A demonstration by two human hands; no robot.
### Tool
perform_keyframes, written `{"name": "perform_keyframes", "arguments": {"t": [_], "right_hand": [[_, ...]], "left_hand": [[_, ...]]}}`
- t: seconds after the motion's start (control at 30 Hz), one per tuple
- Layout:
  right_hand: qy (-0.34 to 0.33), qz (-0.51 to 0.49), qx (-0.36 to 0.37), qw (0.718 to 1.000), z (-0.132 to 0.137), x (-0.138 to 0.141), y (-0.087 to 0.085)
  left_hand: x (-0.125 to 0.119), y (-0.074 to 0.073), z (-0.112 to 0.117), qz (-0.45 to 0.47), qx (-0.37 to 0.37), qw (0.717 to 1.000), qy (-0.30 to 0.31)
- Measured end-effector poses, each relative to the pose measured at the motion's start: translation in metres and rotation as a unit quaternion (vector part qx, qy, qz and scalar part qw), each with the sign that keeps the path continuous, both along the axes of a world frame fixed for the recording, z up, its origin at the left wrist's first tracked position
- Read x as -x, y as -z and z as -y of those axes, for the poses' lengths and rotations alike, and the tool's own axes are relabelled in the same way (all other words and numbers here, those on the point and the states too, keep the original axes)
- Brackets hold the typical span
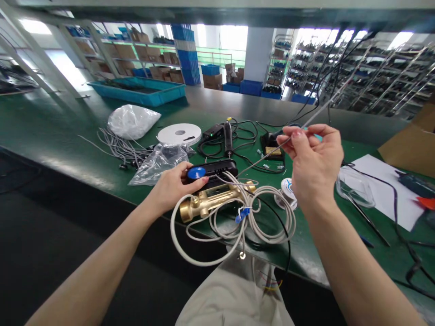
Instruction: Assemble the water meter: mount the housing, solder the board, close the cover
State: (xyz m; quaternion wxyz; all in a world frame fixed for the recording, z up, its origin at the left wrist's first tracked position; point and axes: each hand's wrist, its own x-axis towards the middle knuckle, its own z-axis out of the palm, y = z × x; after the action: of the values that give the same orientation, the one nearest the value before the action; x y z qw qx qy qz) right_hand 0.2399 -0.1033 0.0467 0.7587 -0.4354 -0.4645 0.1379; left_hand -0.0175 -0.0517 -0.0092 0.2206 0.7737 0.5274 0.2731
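My left hand (175,186) grips a black device housing (214,171) with a blue round cap, mounted on a brass pipe fitting (210,201) at the bench's near edge. A coiled grey cable (234,226) with a blue tie loops around the fitting and hangs off the edge. My right hand (314,165) is raised above the bench, fingers pinched on a thin grey wire (265,158) that runs from the device up and to the right.
On the green bench lie a white disc (179,134), clear plastic bags (132,120), loose wires, a black adapter with a cable (213,132), a soldering stand (273,149), a solder spool (288,189) and white paper (384,185). A blue tray (136,90) sits at the back left; cardboard (413,145) stands at the right.
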Motion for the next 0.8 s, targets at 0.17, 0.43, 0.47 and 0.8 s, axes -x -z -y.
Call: {"name": "perform_keyframes", "arguments": {"t": [0.17,0.43,0.47,0.8], "right_hand": [[-0.024,0.104,0.062,0.992,0.006,-0.001,-0.009],[-0.018,0.435,0.155,0.887,0.007,0.012,-0.009],[-0.017,0.467,0.171,0.867,0.006,0.014,-0.01],[0.011,0.631,0.248,0.734,0.006,0.035,-0.012]], "left_hand": [[0.001,-0.003,-0.011,-0.003,0.024,1.0,0.002],[0.001,-0.004,-0.02,0.01,0.055,0.998,-0.009],[0.001,-0.004,-0.019,0.009,0.053,0.999,-0.009],[0.002,-0.001,-0.013,0.015,0.04,0.999,0.006]]}}
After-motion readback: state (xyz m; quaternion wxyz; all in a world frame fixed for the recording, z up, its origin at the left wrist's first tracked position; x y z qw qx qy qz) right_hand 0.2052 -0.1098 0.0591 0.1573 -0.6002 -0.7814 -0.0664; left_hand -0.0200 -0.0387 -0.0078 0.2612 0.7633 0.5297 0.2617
